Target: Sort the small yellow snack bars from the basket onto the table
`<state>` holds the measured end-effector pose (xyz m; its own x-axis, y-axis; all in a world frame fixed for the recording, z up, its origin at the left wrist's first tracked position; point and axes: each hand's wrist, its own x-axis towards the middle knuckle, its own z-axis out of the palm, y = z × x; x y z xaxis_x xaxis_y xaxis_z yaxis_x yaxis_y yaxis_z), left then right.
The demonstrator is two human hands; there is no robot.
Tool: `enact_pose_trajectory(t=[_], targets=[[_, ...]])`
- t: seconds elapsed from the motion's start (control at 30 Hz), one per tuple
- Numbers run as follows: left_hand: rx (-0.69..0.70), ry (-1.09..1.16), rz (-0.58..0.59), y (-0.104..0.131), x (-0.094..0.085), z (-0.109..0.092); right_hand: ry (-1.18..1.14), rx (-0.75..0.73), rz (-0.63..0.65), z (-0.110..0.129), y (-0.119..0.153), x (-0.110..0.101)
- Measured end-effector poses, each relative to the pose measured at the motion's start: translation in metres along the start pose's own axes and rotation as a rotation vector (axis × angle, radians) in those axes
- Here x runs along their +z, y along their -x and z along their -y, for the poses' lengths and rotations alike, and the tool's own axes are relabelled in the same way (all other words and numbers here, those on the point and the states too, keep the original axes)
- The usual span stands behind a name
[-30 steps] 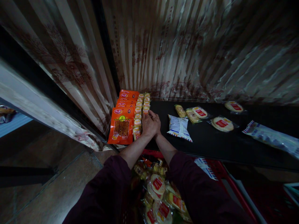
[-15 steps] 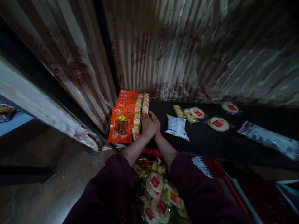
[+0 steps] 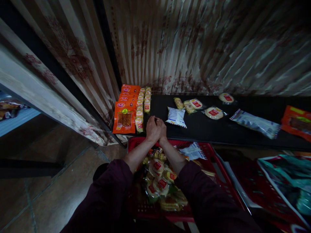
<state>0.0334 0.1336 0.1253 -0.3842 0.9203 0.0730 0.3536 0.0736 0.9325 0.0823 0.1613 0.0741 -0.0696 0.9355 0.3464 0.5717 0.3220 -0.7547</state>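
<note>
My left hand (image 3: 152, 129) and my right hand (image 3: 162, 130) are pressed together over the front of the black shelf (image 3: 155, 103). Their fingers are curled inward, and whatever lies between them is hidden. Just left of them run two rows of small yellow snack packs (image 3: 147, 106); a gap separates the second row's front pack from my fingertips. Beyond these, overlapping orange snack bags (image 3: 124, 118) line the shelf's left end. To the right of my hands lies a white-and-blue snack bag (image 3: 176, 117), apart from them.
Below my forearms stands a red basket (image 3: 217, 174) filled with round wrapped crackers (image 3: 157, 166) and other packs. Loose crackers (image 3: 213, 113), a long silvery bag (image 3: 256, 123) and an orange bag (image 3: 297, 122) lie farther right. A dark post (image 3: 109, 45) rises at the shelf's left corner.
My hands have drawn back from the second yellow row towards the shelf's front edge, still together. The view has shifted, showing more of the basket and an orange bag at right.
</note>
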Motion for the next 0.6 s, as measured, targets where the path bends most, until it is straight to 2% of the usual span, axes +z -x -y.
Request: enact_pose_trajectory(t=[0.1,0.27,0.37,0.5,0.6], targets=[[0.006,-0.019,0.016,0.024,-0.016,-0.004,-0.071,0.074,-0.027,0.010,0.022,-0.012],[-0.020,0.016,0.090,0.065,-0.039,0.006,-0.068,0.052,0.033,0.019,0.067,-0.031],[-0.017,0.009,0.081,0.092,-0.044,0.022,-0.070,0.045,0.102,0.020,0.096,-0.034],[-0.027,0.011,-0.005,0.122,-0.043,0.049,-0.030,0.042,0.206,0.016,0.128,-0.026],[-0.234,0.006,0.004,0.132,-0.040,0.073,0.006,0.090,0.340,0.009,0.142,-0.012]])
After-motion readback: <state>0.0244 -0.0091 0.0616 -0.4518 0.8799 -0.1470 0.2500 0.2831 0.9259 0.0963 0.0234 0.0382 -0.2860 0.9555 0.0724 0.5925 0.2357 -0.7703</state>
